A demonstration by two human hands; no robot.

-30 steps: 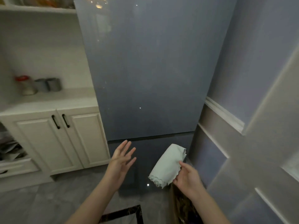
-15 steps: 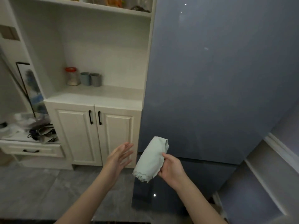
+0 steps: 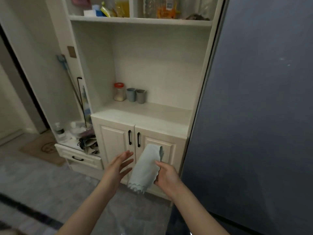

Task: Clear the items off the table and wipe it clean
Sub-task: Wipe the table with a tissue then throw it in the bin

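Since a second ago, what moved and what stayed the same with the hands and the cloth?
The view swung left: the grey fridge slid to the right edge and the white cabinet came to the middle. Nothing was picked up or let go. The right hand still grips the pale cloth, and the left hand stays open beside it, not touching.

Single head-worn wide-angle view, looking forward and down from standing height. Faces a cream cabinet (image 3: 140, 143) straight ahead at close range, with its open shelf niche at mid-frame and cluttered upper shelf at the top edge. Takes in a grey-blue refrigerator door (image 3: 257, 116) filling the right side, grey floor (image 3: 42, 189) along the bottom left. Both forearms enter from the bottom edge, nearest the lens. Straight lines bow toward the edges.
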